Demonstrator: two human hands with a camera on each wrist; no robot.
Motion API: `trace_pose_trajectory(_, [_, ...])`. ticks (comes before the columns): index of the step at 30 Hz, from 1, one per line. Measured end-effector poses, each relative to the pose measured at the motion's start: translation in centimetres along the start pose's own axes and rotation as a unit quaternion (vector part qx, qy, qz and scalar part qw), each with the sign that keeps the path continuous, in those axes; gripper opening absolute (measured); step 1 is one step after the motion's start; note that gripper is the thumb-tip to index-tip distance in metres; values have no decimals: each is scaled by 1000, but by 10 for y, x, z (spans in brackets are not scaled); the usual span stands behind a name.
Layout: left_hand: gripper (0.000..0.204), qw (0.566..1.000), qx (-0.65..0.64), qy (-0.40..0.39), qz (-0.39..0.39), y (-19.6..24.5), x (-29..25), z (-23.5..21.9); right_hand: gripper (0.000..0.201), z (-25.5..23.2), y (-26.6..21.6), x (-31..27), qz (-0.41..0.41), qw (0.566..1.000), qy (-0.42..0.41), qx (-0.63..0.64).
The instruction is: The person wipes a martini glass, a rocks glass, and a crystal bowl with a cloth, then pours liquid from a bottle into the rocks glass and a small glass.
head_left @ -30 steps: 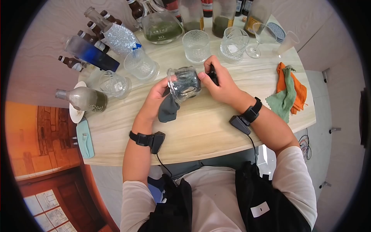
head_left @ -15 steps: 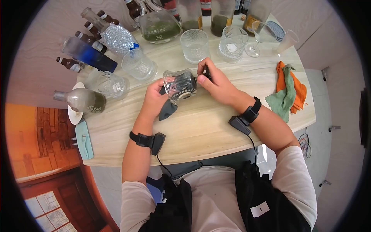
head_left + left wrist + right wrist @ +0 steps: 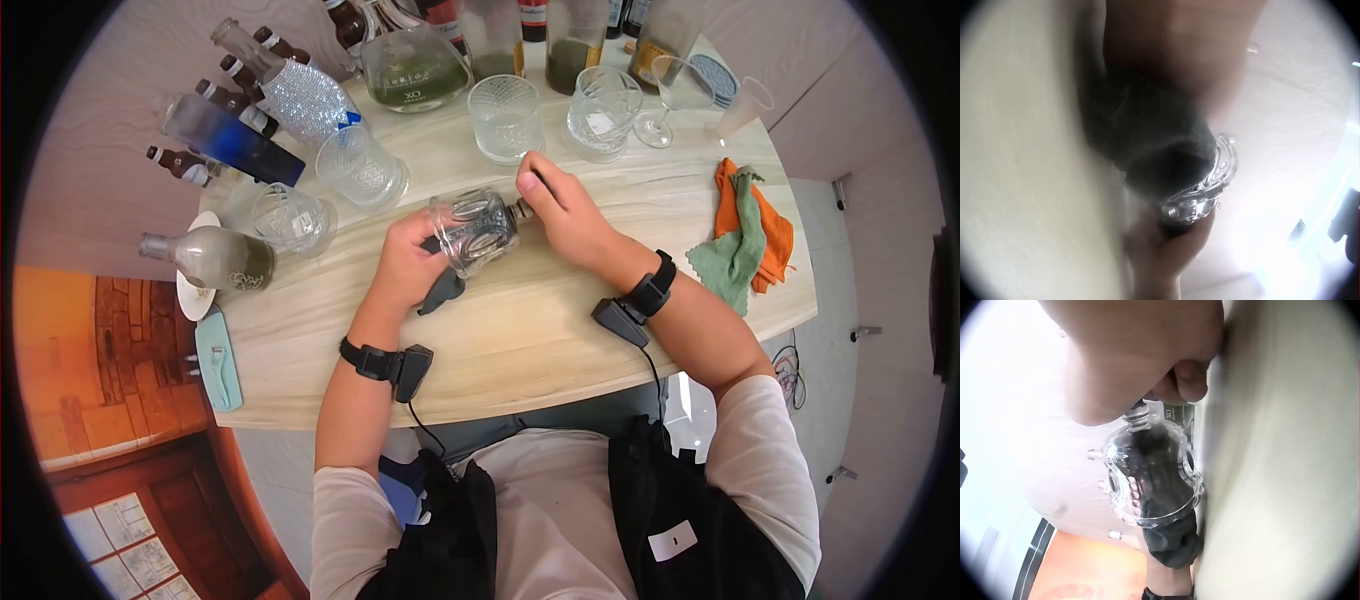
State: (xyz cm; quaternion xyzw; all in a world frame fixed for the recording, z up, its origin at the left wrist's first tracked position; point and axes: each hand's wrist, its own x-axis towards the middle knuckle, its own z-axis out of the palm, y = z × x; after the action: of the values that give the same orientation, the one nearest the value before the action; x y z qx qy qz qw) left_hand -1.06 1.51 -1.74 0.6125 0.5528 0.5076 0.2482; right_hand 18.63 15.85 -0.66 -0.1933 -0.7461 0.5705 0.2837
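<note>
"XO" can be read on the rounded clear-glass decanter of green liquid (image 3: 415, 80); the smaller line above it is unclear. The white paper sticker (image 3: 600, 124) on a clear glass cannot be read. Over the pale wood-grain table (image 3: 570, 340), the stem of a clear moulded-glass goblet (image 3: 475, 232) is gripped by the right hand (image 3: 572, 215). A dark grey cloth (image 3: 1172, 547) is tucked into the bowl; at its mouth, the left hand's (image 3: 412, 265) fingers are hidden, their curl impossible to tell.

Room beside right grip (image 3: 572, 217) — glasses (image 3: 505, 125) beyond
</note>
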Motion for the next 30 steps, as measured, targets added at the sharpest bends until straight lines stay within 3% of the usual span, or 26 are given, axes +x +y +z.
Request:
trace_pose_trajectory(4, [22,998,-27,8,-54,-1,-2,2,35,-6,1,1,63,997,-34,37])
trace_pose_trajectory(5, [21,990,-68,30,-118,-5,-3,3,35,-5,1,0,63,997,-34,36])
trace_pose_trajectory(6, [20,976,-107,51,-182,-7,-3,4,35,-4,0,-1,7,999,-35,41])
trace_pose_trajectory(7, [20,976,-108,51,-182,-6,-2,4,35,-2,0,-1,-48,997,-35,45])
trace_pose_trajectory(8, [18,966,-154,57,-200,-6,1,3,35,-1,0,0,-48,997,-36,45])
trace_pose_trajectory(10, [16,953,-200,63,-219,-3,5,0,37,3,1,2,-211,977,1,-9])
trace_pose_trajectory(13, [13,928,-293,27,-228,-1,6,-2,40,-4,-5,0,-255,964,-13,-78])
trace_pose_trajectory(17, [17,951,-239,28,-195,5,2,5,36,-5,-7,-5,-208,972,-11,-113])
trace_pose_trajectory(19, [18,959,-227,32,-166,9,1,5,34,-3,-13,-6,-96,992,-1,-80])
trace_pose_trajectory(21, [15,993,-16,-2,-115,10,1,3,35,0,-10,-3,-58,996,2,-67])
trace_pose_trajectory(22, [15,993,-16,-2,-115,10,1,2,35,1,-9,-2,-19,998,4,-55])
trace_pose_trajectory(24, [17,999,51,-7,17,6,1,-1,37,-1,-8,0,-2,998,-6,-58])
trace_pose_trajectory(28, [14,997,-23,7,-72,-9,-5,2,37,-5,-4,0,23,998,-41,-34])
trace_pose_trajectory(29, [14,985,-118,31,-123,-8,-2,4,37,-4,-2,0,24,998,-42,-34])
trace_pose_trajectory(30, [13,961,-211,55,-172,-6,0,5,37,-2,2,-1,-31,998,-43,-26])
